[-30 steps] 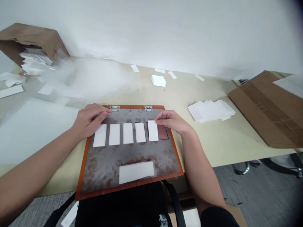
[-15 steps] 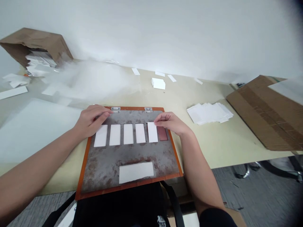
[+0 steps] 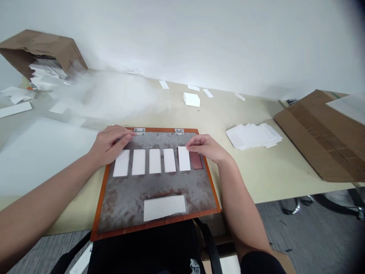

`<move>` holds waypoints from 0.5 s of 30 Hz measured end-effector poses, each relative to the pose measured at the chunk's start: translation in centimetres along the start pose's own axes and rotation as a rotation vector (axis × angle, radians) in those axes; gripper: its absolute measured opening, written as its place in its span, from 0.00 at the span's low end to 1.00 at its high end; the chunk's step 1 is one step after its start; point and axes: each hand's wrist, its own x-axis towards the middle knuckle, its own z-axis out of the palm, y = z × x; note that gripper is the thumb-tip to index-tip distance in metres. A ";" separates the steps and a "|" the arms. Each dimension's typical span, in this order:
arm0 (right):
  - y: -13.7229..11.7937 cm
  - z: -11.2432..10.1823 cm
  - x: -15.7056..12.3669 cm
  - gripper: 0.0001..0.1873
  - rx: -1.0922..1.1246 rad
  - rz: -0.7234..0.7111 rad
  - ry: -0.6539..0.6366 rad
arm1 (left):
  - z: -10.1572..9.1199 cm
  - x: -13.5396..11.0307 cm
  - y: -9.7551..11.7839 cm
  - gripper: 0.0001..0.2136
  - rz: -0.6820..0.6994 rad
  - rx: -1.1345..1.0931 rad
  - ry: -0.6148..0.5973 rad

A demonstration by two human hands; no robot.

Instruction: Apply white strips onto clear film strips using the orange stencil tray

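Five paper strips [image 3: 155, 161] on rusty plate [image 3: 154, 182]; right hand [image 3: 205, 148] touching last, grip unclear; left hand [image 3: 110, 144] curled, empty.

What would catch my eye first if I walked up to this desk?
A rusty metal board with an orange frame sits at the table's near edge, with five white strips in a row beside a reddish gap. The right hand has its fingertips at the last strip, and the left hand lies on the board's far corner. At far left, a tipped cardboard box spills white slips.
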 end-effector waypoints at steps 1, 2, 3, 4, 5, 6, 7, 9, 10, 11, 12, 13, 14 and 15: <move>-0.1 0.1 0.0 0.08 -0.006 -0.002 0.001 | 0.0 0.0 0.0 0.10 -0.003 0.001 -0.002; -0.1 0.1 -0.1 0.08 -0.015 -0.005 0.004 | 0.0 0.0 0.0 0.11 -0.005 0.002 -0.003; -0.2 0.2 -0.1 0.08 -0.026 -0.009 0.007 | 0.0 0.0 0.0 0.11 -0.006 0.003 -0.003; -0.2 0.3 -0.1 0.08 -0.037 -0.012 0.010 | 0.1 0.0 0.0 0.11 -0.005 0.003 -0.003; -0.2 0.3 -0.2 0.08 -0.047 -0.016 0.012 | 0.1 0.0 0.0 0.11 -0.002 0.002 -0.001; -0.2 0.4 -0.2 0.08 -0.057 -0.023 0.013 | 0.1 0.1 0.0 0.10 0.001 0.001 0.001; -0.2 0.4 -0.2 0.08 -0.067 -0.031 0.015 | 0.1 0.1 0.0 0.10 0.003 0.000 0.002; -0.1 0.4 -0.2 0.07 -0.094 -0.054 0.029 | 0.1 0.1 0.0 0.10 0.007 0.000 0.003; -0.1 0.4 -0.2 0.07 -0.111 -0.065 0.038 | 0.1 0.1 0.0 0.10 0.007 0.001 0.002; -0.1 0.4 -0.2 0.07 -0.129 -0.076 0.046 | 0.0 0.0 0.0 0.09 0.007 0.001 0.000; -0.1 0.5 -0.3 0.07 -0.146 -0.083 0.050 | 0.0 0.0 0.1 0.09 0.008 0.002 -0.002; -0.1 0.5 -0.3 0.07 -0.164 -0.089 0.052 | 0.0 0.0 0.1 0.09 0.007 0.003 -0.004; -0.1 0.6 -0.3 0.07 -0.182 -0.094 0.051 | 0.0 0.0 0.1 0.09 0.005 0.004 -0.007; -0.2 0.6 -0.4 0.07 -0.198 -0.098 0.053 | -0.1 0.0 0.1 0.09 0.000 0.007 -0.011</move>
